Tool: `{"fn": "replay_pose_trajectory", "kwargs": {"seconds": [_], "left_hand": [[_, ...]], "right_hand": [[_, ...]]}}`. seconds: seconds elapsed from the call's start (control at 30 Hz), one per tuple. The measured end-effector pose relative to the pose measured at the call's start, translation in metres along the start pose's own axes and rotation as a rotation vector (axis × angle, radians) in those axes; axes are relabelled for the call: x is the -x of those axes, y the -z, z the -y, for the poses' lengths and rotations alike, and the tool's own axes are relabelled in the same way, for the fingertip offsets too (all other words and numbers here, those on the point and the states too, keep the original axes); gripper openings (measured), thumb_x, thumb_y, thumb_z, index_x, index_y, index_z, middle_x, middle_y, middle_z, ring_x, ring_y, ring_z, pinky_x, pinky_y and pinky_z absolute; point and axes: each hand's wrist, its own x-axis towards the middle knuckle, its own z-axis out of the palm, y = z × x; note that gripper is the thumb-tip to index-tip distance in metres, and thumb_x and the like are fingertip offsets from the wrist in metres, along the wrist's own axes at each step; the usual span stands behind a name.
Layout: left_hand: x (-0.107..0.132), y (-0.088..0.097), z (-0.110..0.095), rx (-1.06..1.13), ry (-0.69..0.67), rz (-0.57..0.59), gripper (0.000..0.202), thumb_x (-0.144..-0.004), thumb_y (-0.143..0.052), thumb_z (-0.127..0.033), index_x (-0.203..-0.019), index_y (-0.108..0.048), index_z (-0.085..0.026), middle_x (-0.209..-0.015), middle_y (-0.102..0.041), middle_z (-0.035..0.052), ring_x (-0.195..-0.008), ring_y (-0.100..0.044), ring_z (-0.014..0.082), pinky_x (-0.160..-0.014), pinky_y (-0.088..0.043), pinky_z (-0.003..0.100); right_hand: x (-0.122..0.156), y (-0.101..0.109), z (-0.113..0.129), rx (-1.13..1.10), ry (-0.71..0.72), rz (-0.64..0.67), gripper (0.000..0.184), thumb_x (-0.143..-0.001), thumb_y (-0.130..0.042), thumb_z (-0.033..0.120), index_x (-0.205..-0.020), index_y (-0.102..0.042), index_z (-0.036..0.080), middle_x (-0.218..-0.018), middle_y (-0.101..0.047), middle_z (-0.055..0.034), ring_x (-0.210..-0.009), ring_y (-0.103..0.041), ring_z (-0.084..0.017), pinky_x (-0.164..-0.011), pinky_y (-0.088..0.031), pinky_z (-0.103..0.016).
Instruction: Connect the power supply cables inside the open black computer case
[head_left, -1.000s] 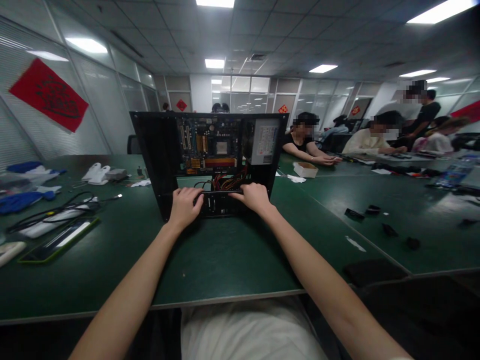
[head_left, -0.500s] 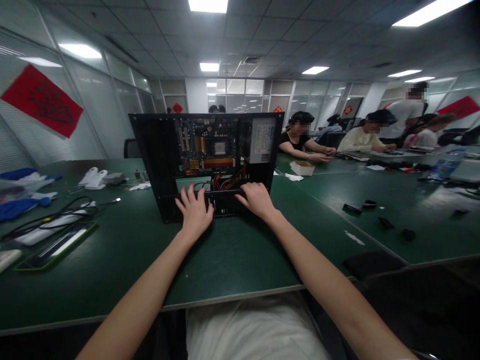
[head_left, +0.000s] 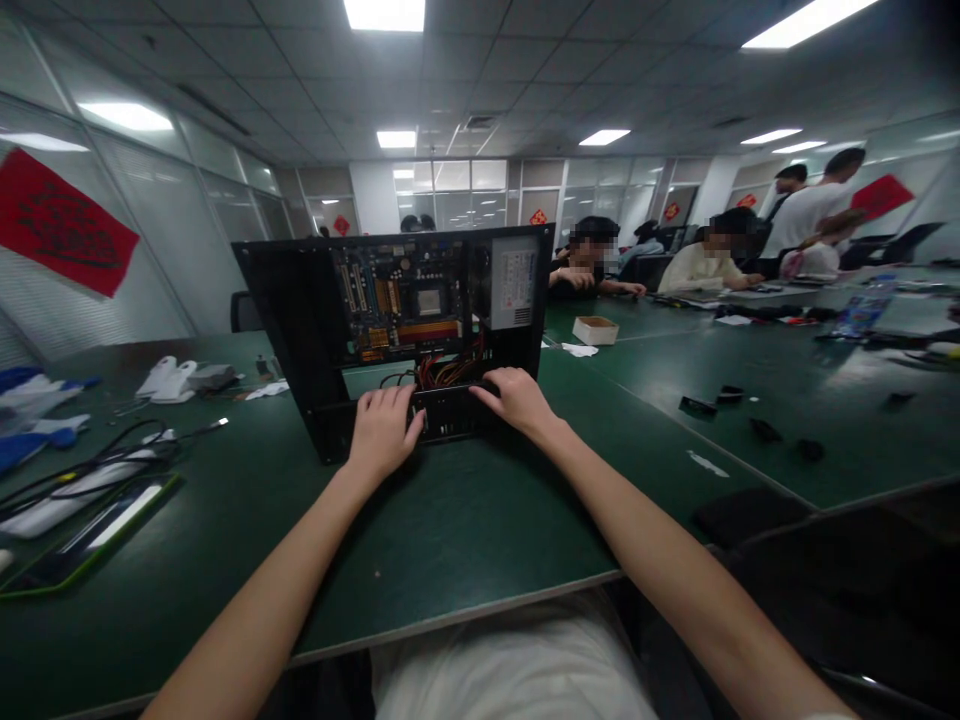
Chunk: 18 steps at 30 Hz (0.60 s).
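A black computer case [head_left: 289,330] stands upright on the green table in front of me, its open side facing me. Inside it are a motherboard [head_left: 409,328], a power supply [head_left: 512,285] with a label at the upper right, and a bundle of thin coloured cables [head_left: 457,370] low down. My left hand [head_left: 382,432] is closed over the case's lower front edge, fingertips hidden behind it, thumb apart to the right. My right hand [head_left: 519,400] grips the same edge farther right, its thumb lying along the edge and its fingers bent over it.
At left lie a green-edged phone-like slab [head_left: 94,535], black cables [head_left: 90,460] and white gloves [head_left: 171,380]. A small open box [head_left: 595,330] stands behind the case at right. Small black pieces [head_left: 765,430] and a plastic bottle [head_left: 866,308] are farther right. Other people sit across the table.
My left hand's spread fingers have come together and curled over the case edge. My right hand keeps its grip. The whole view has shifted slightly, and a person opposite has raised a hand.
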Motion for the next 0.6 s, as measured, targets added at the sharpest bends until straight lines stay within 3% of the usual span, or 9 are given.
{"fn": "replay_pose_trajectory", "kwargs": {"seconds": [0.2,0.4,0.5,0.6], "left_hand": [[-0.001,0.003,0.018,0.111,-0.019,-0.026,0.038,-0.097,-0.044,-0.037,-0.126,-0.059,-0.018,-0.120,-0.067,0.0120,-0.110,-0.058,0.0288,-0.097,-0.038,0.046],[0.004,0.005,0.020,0.187,-0.038,-0.037,0.038,-0.097,-0.044,-0.033,-0.129,-0.058,-0.020,-0.128,-0.065,0.0101,-0.119,-0.057,0.0259,-0.104,-0.036,0.045],[0.009,0.002,0.014,0.157,0.016,-0.065,0.038,-0.097,-0.044,-0.032,-0.131,-0.056,-0.021,-0.134,-0.062,0.0103,-0.127,-0.053,0.0262,-0.116,-0.023,0.052],[0.015,-0.004,0.002,0.066,0.094,-0.065,0.047,-0.096,-0.045,-0.036,-0.141,-0.048,-0.020,-0.149,-0.047,0.0142,-0.143,-0.034,0.0333,-0.117,-0.009,0.066]], "right_hand": [[-0.004,0.009,0.009,0.070,-0.033,0.085,0.044,-0.099,-0.046,0.051,-0.094,-0.069,0.014,-0.092,-0.071,-0.0118,-0.089,-0.064,-0.023,-0.080,-0.042,-0.030],[-0.002,0.009,0.008,0.066,-0.027,0.063,0.043,-0.099,-0.046,0.050,-0.096,-0.070,0.015,-0.093,-0.072,-0.0113,-0.089,-0.064,-0.023,-0.079,-0.041,-0.030],[-0.003,0.008,0.007,0.063,-0.028,0.057,0.043,-0.099,-0.046,0.051,-0.096,-0.070,0.015,-0.094,-0.072,-0.0112,-0.089,-0.064,-0.023,-0.079,-0.041,-0.030],[-0.004,0.008,0.008,0.072,-0.030,0.052,0.042,-0.099,-0.046,0.050,-0.095,-0.071,0.016,-0.093,-0.072,-0.0105,-0.089,-0.064,-0.022,-0.078,-0.040,-0.030]]}}
